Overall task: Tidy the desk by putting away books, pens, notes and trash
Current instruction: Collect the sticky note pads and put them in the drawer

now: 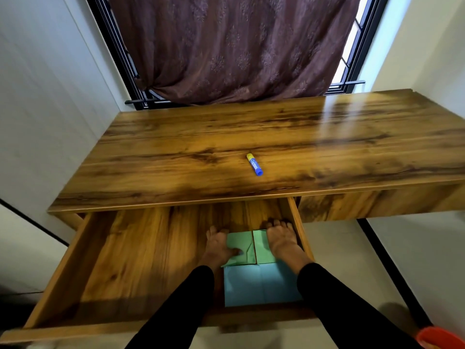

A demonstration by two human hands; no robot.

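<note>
The counter [176, 147] is glossy golden-brown wood with dark streaked grain, and the open drawer [141, 250] beneath it shows the same warm grain. On the counter lies a glue stick [254, 164] with a blue body and a yellow cap, while the drawer holds green notes [261, 244] above light blue notes [259, 285], flanked by black sleeves [334, 298]. Behind hangs a maroon curtain [231, 46] with a faint floral motif, framed by black window bars [118, 46] and white walls [37, 84], and an orange-red object [437, 337] shows at the lower right corner.
</note>
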